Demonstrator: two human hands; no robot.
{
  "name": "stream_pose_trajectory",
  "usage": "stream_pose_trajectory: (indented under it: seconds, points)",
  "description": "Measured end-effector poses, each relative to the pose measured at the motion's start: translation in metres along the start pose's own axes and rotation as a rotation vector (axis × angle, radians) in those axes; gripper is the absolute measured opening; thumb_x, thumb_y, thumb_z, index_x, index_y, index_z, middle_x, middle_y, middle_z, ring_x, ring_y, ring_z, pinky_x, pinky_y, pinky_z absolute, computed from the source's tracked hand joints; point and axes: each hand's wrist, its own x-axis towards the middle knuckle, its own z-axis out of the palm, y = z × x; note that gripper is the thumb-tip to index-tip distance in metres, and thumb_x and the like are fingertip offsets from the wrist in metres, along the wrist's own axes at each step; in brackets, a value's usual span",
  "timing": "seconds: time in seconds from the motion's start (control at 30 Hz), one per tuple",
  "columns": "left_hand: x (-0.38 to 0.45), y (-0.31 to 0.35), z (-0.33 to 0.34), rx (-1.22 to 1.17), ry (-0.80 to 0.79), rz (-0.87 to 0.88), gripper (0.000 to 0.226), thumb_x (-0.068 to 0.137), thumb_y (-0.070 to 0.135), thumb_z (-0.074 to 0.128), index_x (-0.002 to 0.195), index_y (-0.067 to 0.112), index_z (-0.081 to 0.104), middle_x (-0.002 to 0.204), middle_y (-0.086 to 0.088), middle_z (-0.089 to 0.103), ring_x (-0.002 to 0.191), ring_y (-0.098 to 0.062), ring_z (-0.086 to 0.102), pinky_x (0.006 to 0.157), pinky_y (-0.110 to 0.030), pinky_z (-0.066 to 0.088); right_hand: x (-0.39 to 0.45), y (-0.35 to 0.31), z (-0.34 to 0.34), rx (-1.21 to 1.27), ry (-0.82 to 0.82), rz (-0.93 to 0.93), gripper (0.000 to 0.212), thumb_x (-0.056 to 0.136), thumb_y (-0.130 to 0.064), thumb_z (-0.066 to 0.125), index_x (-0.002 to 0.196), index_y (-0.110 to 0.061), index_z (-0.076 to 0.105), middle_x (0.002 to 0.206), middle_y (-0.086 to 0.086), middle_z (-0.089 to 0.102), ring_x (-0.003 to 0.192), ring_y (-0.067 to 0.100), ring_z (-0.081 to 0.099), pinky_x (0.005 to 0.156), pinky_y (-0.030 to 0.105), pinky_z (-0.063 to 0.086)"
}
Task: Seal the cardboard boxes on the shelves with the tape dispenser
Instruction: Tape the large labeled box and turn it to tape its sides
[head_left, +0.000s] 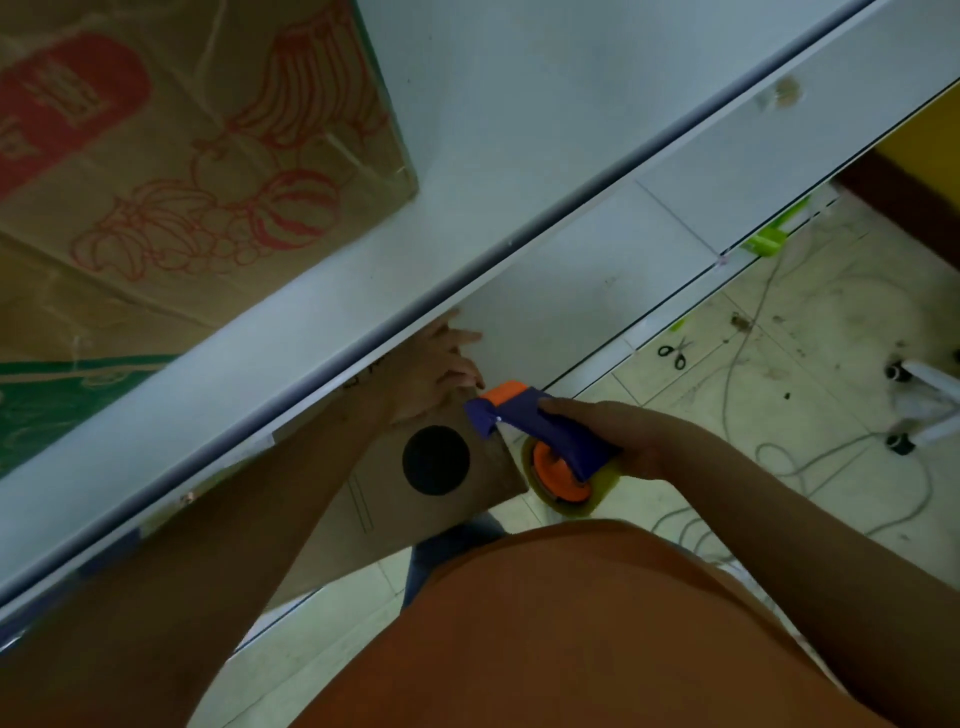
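The head camera looks down past an orange shirt (597, 623) at a white shelf (322, 332) that runs across the picture. Under its edge, on a lower shelf, sits a brown cardboard box (395, 499) with a round black hole in its side. The left hand (434, 366) lies flat on top of this box with its fingers straight and a little apart, pressing the top down. The right hand (618, 439) has its fingers wrapped tight round the handle of the blue and orange tape dispenser (540, 441). The front of the dispenser touches the top corner of the box, right beside the left hand. The clear tape roll hangs below, off the side of the box.

Another big box (197, 150) with red fruit drawings stands on the upper shelf, and it looks taped already. A pair of scissors (674, 353) and some thin wires (831, 467) lie on the tiled floor (779, 332).

The top shelf hides most of the box top, so the tape could go on crooked or miss the gap. The sharp front of the dispenser is close to the left fingers and could scratch them. If the left hand lets up, the flaps might pop open.
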Motion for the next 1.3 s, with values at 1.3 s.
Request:
stream_pose_trajectory:
  seconds: [1.3]
  points:
    - [0.000,0.002,0.001,-0.276,-0.213,-0.411,0.042,0.105,0.031,0.040,0.078,0.051,0.065,0.165,0.022,0.009,0.152,-0.017,-0.021,0.117,-0.046,-0.019,-0.069,0.128,0.072,0.120,0.330,0.065,0.058,0.086,-0.059,0.062,0.107,-0.005,0.066,0.086,0.010,0.074,0.069,0.019,0.066,0.063,0.026,0.051]
